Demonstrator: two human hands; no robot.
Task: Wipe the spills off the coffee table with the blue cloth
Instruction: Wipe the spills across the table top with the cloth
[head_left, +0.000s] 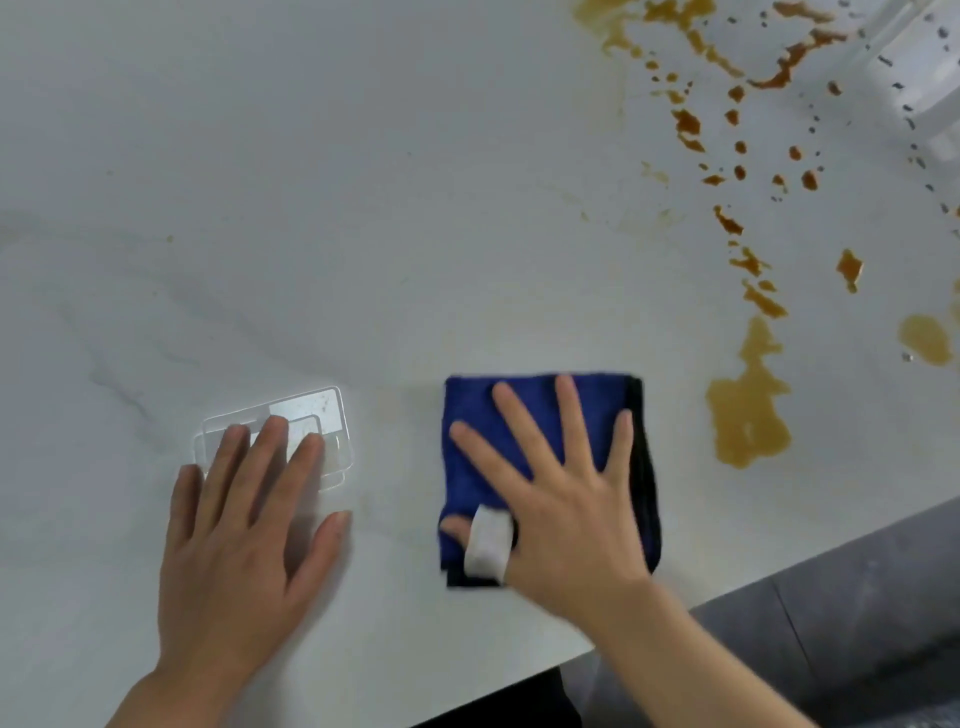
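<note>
Head view: right hand (566, 514) flat on blue cloth (478, 441).

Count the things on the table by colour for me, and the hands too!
Blue: 1, the blue cloth
Clear: 1, the clear plastic tray
Hands: 2, left hand and right hand
Brown spill patches: too many to count
Total: 4
</note>
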